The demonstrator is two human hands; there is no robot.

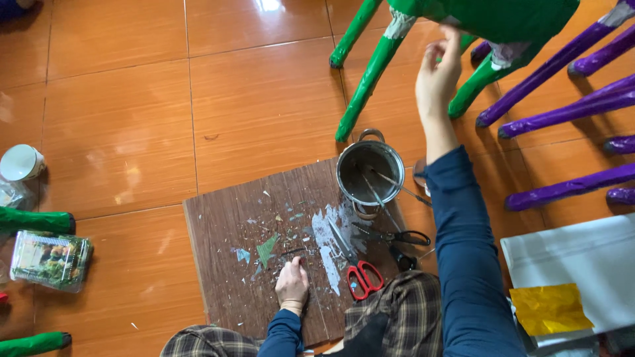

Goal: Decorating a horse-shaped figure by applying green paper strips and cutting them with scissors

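Left hand (292,283) of mine rests knuckles-up on the brown board (218,264), fingers curled down onto a thin dark stick (294,251) that it seems to pin flat against the surface; I cannot tell whether it truly grips it. Scraps of green paper (266,250) and white glue smears lie around it, so the board is plainly serving as a worktop that spares the orange tiled floor (119,132). Just right of that hand lie red-handled scissors (354,268), then black-handled scissors (391,236), both within easy reach. A metal pot (370,173) sits at the board's far corner with thin rods leaning in it, near enough for dipping. Further right, my right hand (436,76) is raised with fingers loosely spread, empty, touching or nearly touching the green paper-covered figure (503,20) standing on its legs, likely to steady it. Purple legs (569,109) stand beyond, and a yellow sheet (549,307) lies on white paper.
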